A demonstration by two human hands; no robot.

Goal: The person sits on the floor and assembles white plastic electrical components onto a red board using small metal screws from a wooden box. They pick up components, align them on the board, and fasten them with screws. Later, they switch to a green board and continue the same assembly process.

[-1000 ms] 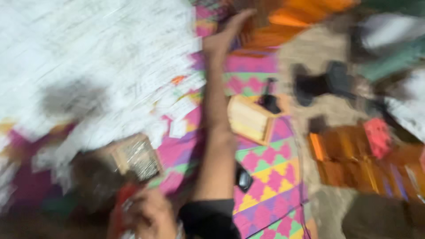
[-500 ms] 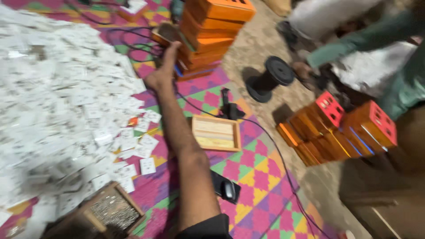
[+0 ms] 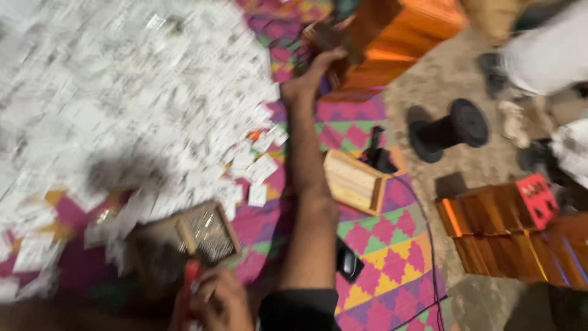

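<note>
My right hand [image 3: 311, 75] is stretched far forward, its fingers curled on the edge of an orange box [image 3: 392, 37] in a stack at the top of the view. Motion blur hides the exact grip. My left hand [image 3: 215, 300] is close to me at the bottom edge, closed around a thin red tool [image 3: 190, 283]. Just beyond it lies a small wooden tray with a metal mesh [image 3: 205, 233]. A wide heap of white paper slips [image 3: 122, 92] covers the patterned mat [image 3: 380, 257] to the left of my arm.
An open wooden box [image 3: 354, 181] lies right of my forearm, with a small black device [image 3: 349, 262] and a black cable nearby. On the bare ground sit a black spool [image 3: 450, 130] and more orange boxes [image 3: 508, 236]. Another person's legs [image 3: 545, 49] stand at top right.
The view swung and blurred. My right hand went from reaching with spread fingers to curling on the orange box stack. My left hand with the red tool is in view again.
</note>
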